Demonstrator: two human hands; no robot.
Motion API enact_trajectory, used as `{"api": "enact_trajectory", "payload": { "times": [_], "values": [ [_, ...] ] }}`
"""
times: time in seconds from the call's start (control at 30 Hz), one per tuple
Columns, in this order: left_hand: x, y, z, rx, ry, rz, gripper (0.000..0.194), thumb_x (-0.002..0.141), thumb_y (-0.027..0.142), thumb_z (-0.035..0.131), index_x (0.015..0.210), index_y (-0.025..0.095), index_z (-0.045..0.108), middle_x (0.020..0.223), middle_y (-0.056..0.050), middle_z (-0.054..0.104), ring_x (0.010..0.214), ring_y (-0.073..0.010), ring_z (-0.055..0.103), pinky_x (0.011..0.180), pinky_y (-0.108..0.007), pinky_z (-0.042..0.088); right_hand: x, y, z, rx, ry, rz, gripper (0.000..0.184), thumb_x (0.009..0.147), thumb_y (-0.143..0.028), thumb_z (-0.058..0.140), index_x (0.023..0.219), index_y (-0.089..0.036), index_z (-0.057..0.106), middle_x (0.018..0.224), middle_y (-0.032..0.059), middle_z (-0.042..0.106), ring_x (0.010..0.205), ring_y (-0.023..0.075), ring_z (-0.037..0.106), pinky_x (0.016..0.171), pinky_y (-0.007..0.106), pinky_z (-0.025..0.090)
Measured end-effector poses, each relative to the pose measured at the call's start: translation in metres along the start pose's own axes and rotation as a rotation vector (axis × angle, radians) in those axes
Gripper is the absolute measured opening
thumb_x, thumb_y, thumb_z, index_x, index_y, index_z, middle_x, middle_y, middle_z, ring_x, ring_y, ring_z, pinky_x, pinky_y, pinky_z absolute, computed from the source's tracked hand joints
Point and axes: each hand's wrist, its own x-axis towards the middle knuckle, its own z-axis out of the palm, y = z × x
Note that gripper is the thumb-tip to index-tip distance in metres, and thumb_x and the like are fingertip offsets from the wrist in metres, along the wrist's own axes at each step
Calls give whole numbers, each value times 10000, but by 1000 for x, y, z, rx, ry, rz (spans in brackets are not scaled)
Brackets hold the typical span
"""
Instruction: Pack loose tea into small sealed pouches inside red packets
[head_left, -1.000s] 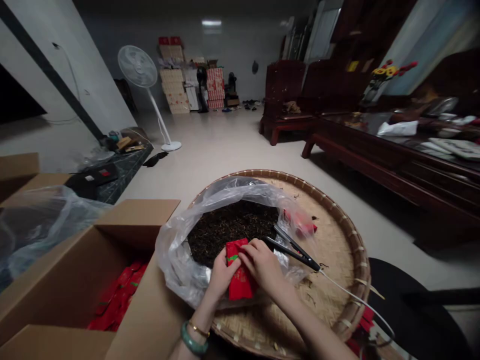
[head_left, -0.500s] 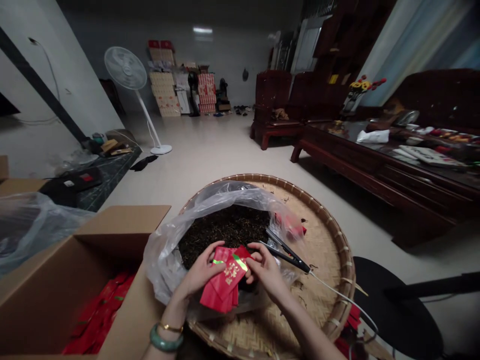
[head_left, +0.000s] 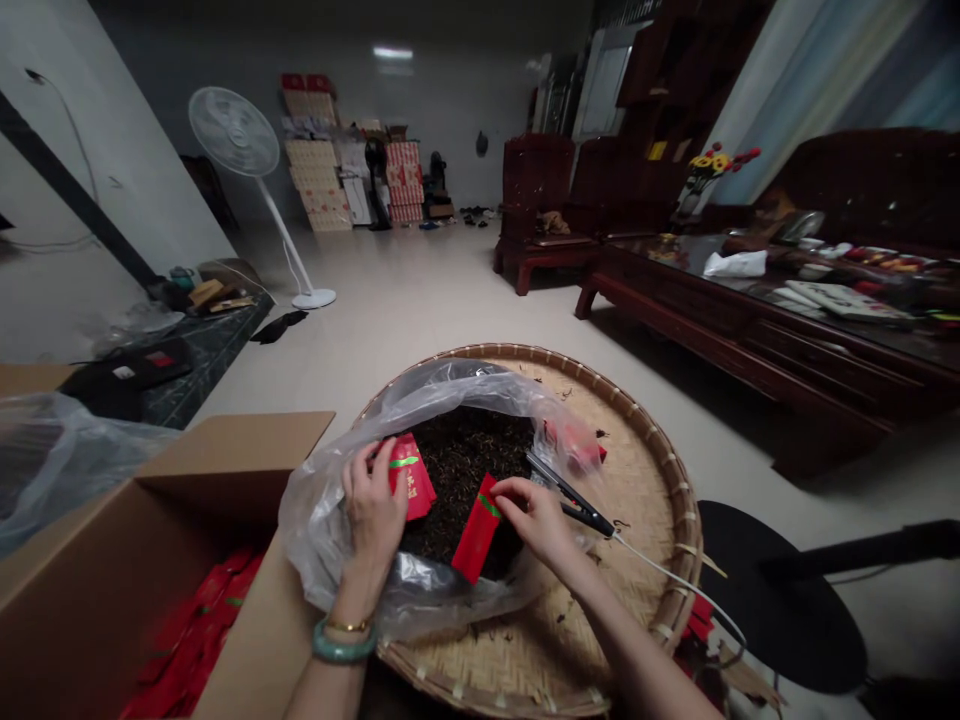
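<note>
My left hand (head_left: 373, 508) is closed on a small stack of red packets (head_left: 414, 487) with gold print and a green stripe, at the left side of the bag's mouth. Between the thumb and fingers of my right hand (head_left: 534, 515) hangs a single red packet (head_left: 475, 540), tilted, its green stripe near the top. Both are above dark dried leaves, which look like tea (head_left: 469, 455), inside a clear plastic bag (head_left: 322, 540). A black hair straightener (head_left: 574, 497) with a white cord lies just beyond my right hand.
A round woven bamboo tray (head_left: 660, 480) carries the bag, scattered leaves and more red packets (head_left: 577, 443). On the left stands an open cardboard box (head_left: 259, 445) holding many red packets. A black round stand base (head_left: 780, 600) is at the right, a dark wooden table (head_left: 750, 340) beyond.
My hands have moved apart. The left has carried the stack away to the left, while the right now holds one packet separately. The view has shifted slightly.
</note>
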Motion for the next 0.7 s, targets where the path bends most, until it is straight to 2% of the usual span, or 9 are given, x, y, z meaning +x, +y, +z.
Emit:
{"api": "enact_trajectory", "payload": {
  "times": [0.1,0.17,0.27,0.33,0.43,0.47,0.53,0.6,0.7],
  "values": [
    [-24,17,10,-300,-258,-42,301,784,285,577,1055,171,638,1008,-109,645,893,-224,585,846,-370,458,5,-10,-1,-173,-92,-149,200,823,-118,479,848,-191,663,827,48,641,774,168,600,714,293,465],
    [-37,23,21,-501,-465,-252,467,720,301,651,1161,164,577,908,-76,676,656,-152,593,652,-283,492,7,-17,-1,-237,-172,-222,236,826,-88,462,870,-198,666,824,47,616,749,157,587,680,271,460],
    [-45,25,34,-766,-666,-462,559,624,238,714,1150,123,564,780,-44,693,661,-156,619,631,-255,487,8,-22,1,-208,-222,-306,261,838,-90,442,943,-211,648,848,44,605,779,153,580,697,265,461],
    [-47,25,38,-908,-662,-572,504,589,232,735,1058,110,596,790,-62,703,745,-187,643,693,-276,494,6,-18,5,-137,-122,-275,298,829,-124,471,1095,-201,583,919,58,612,816,161,580,742,288,468],
    [-51,28,36,-998,-456,-690,492,588,288,752,1023,122,591,832,-76,701,766,-192,649,720,-287,494,-6,-6,13,-43,105,-33,511,762,-228,590,1252,-167,457,995,88,611,724,165,582,666,301,488],
    [-52,29,34,-993,-366,-695,503,592,300,753,1035,132,586,867,-78,695,783,-189,647,729,-284,493,-12,-2,16,-5,127,52,516,736,-260,619,1224,-164,482,957,79,624,676,164,581,613,291,487],
    [-54,32,28,-936,-252,-647,511,583,293,760,1045,153,595,977,-85,672,846,-188,636,755,-277,490,-24,2,19,90,51,150,295,734,-269,604,1008,-161,609,815,48,655,654,171,591,592,279,483],
    [-54,35,20,-825,-299,-529,476,569,273,768,1017,175,639,1005,-79,665,871,-198,627,777,-287,488,-34,1,18,128,9,201,152,764,-257,546,826,-157,642,709,36,656,615,172,586,557,270,467],
    [-50,38,10,-662,-472,-324,260,606,301,747,846,204,728,871,-60,701,830,-220,628,798,-311,481,-39,-9,8,61,-51,101,134,768,-200,516,742,-167,643,704,30,660,657,175,592,611,277,464]
  ]
}}
